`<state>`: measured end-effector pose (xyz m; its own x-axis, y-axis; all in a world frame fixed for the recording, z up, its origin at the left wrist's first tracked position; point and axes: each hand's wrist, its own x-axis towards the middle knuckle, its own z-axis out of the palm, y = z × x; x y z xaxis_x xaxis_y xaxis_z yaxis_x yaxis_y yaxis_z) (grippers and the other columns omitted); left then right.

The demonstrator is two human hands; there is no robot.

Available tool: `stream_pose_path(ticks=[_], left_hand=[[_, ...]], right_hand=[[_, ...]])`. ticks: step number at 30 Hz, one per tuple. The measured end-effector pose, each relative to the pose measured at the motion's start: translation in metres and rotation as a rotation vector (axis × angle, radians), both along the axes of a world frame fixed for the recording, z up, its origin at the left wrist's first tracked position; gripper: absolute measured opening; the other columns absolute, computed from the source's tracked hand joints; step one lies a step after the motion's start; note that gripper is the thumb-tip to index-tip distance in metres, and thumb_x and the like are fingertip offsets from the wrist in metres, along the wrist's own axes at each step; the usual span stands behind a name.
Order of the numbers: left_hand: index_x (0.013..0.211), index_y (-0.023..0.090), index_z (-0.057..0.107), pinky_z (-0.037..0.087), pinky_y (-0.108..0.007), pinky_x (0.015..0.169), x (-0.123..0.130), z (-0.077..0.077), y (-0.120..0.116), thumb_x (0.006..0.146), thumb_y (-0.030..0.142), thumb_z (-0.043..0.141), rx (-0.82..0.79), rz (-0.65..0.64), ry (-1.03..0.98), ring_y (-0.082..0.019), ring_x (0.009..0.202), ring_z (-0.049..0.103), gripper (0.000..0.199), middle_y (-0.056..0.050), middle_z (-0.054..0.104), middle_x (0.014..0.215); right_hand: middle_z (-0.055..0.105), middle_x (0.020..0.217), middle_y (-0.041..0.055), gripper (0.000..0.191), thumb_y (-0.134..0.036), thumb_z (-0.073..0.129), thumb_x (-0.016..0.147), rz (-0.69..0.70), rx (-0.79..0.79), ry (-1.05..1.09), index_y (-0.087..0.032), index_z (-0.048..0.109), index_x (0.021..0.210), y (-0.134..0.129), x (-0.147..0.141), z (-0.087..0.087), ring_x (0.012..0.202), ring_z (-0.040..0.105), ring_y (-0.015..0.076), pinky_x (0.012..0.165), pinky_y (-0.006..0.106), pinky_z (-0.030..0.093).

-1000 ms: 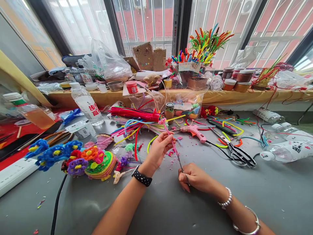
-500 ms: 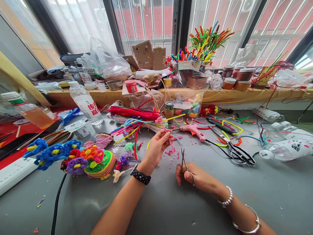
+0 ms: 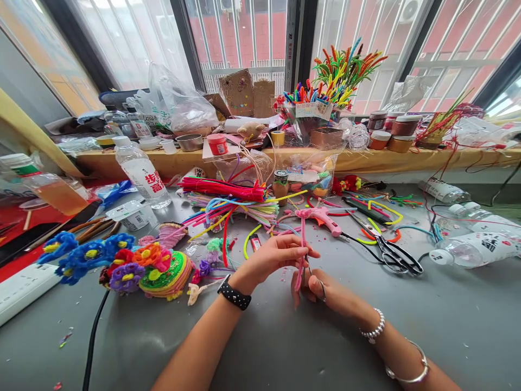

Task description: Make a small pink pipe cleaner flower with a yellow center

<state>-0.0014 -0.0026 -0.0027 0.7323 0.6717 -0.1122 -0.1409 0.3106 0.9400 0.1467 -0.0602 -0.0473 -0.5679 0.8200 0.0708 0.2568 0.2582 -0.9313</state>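
Note:
Pinched between the fingers of my left hand (image 3: 280, 256) is a pink pipe-cleaner piece (image 3: 302, 239), held upright with a small knotted top and its lower end hanging down by my right hand. My right hand (image 3: 321, 290) is closed on small scissors (image 3: 310, 270), whose blades are mostly hidden behind the pink piece and my left fingers. The two hands are close together above the grey table (image 3: 285, 347). Just behind them lies a pink glue gun (image 3: 321, 217).
Pipe-cleaner bundles (image 3: 228, 190) lie behind my left hand. Fuzzy flowers (image 3: 126, 260) are at the left. Large black-handled scissors (image 3: 394, 252) and plastic bottles (image 3: 476, 250) lie at the right. A bottle (image 3: 142, 174) stands at the back left.
My left hand has moved right and slightly down with the pink piece, bringing it to the scissors in my right hand. The right hand has barely moved.

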Motion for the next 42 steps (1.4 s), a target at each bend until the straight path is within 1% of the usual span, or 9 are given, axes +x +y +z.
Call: stream_pose_path(ticks=[5,10,13,17,20,24,29,35,42], left_hand=[[0.072,0.013,0.062,0.043,-0.019,0.059,-0.001,-0.004,0.003,0.068,0.025,0.061,-0.02,0.002,-0.026,-0.007,0.057,0.053,0.012,-0.005,0.063,0.076],[0.071,0.013,0.062,0.042,-0.018,0.056,-0.002,-0.006,0.005,0.068,0.023,0.062,-0.059,0.01,-0.045,-0.006,0.055,0.051,0.011,-0.003,0.06,0.073],[0.071,0.014,0.062,0.042,-0.018,0.055,-0.003,-0.006,0.005,0.068,0.022,0.062,-0.087,0.019,-0.08,-0.006,0.055,0.051,0.009,-0.002,0.06,0.071],[0.069,0.014,0.061,0.041,-0.017,0.05,-0.003,-0.005,0.005,0.068,0.021,0.062,-0.098,0.018,-0.126,-0.005,0.052,0.051,0.007,-0.002,0.061,0.071],[0.074,0.013,0.063,0.043,-0.018,0.053,-0.002,-0.003,0.005,0.069,0.02,0.061,-0.092,0.062,-0.126,-0.006,0.054,0.053,0.009,-0.006,0.064,0.082],[0.079,0.014,0.065,0.044,-0.016,0.056,-0.001,-0.002,0.008,0.069,0.019,0.061,-0.111,0.241,-0.164,-0.005,0.058,0.056,0.012,-0.007,0.061,0.103],[0.076,0.015,0.065,0.046,-0.014,0.057,-0.001,-0.004,0.013,0.068,0.016,0.062,-0.225,0.431,-0.29,-0.006,0.06,0.059,0.008,0.0,0.065,0.072],[0.077,0.014,0.065,0.048,-0.014,0.055,0.0,-0.005,0.015,0.071,0.012,0.058,-0.289,0.477,-0.337,-0.007,0.058,0.061,0.009,0.001,0.063,0.064],[0.075,0.014,0.065,0.049,-0.013,0.055,0.002,-0.005,0.014,0.073,0.009,0.054,-0.307,0.472,-0.333,-0.007,0.058,0.062,0.011,0.0,0.064,0.065]], right_hand=[[0.038,0.056,-0.0022,0.068,-0.068,0.019,0.075,-0.038,-0.068,0.077,-0.013,0.058,0.066,0.001,-0.003,-0.002,0.051,0.033,0.0088,0.05,0.022,0.029],[0.045,0.066,-0.0002,0.051,-0.062,0.043,0.072,-0.042,-0.116,0.144,-0.014,0.059,0.076,0.004,-0.002,0.011,0.058,0.038,0.0102,0.053,0.022,0.032],[0.048,0.069,0.0004,0.044,-0.056,0.051,0.07,-0.053,-0.214,0.188,-0.014,0.059,0.076,0.004,0.001,0.015,0.059,0.038,0.01,0.054,0.022,0.031],[0.05,0.073,0.0027,0.055,-0.063,0.054,0.062,-0.022,-0.374,0.341,-0.012,0.06,0.081,0.004,0.004,0.008,0.059,0.038,0.0101,0.054,0.022,0.03],[0.048,0.073,0.0027,0.058,-0.067,0.051,0.061,-0.084,-0.41,0.39,-0.012,0.058,0.08,0.006,0.005,0.002,0.06,0.038,0.0106,0.054,0.023,0.031],[0.048,0.073,0.003,0.053,-0.067,0.042,0.068,-0.215,-0.33,0.351,-0.015,0.053,0.069,0.011,0.004,0.0,0.058,0.038,0.0103,0.052,0.023,0.03],[0.05,0.083,0.0065,0.064,-0.076,0.027,0.065,-0.123,-0.247,0.309,-0.015,0.048,0.07,0.009,0.0,0.002,0.057,0.039,0.0105,0.045,0.021,0.028],[0.05,0.077,0.0034,0.07,-0.072,0.014,0.071,0.063,-0.025,0.023,-0.015,0.054,0.081,-0.002,-0.003,0.012,0.062,0.039,0.0119,0.057,0.024,0.034],[0.05,0.075,0.0029,0.072,-0.073,0.011,0.07,0.088,0.022,-0.051,-0.015,0.053,0.079,-0.003,-0.004,0.017,0.062,0.042,0.0128,0.06,0.025,0.036]])
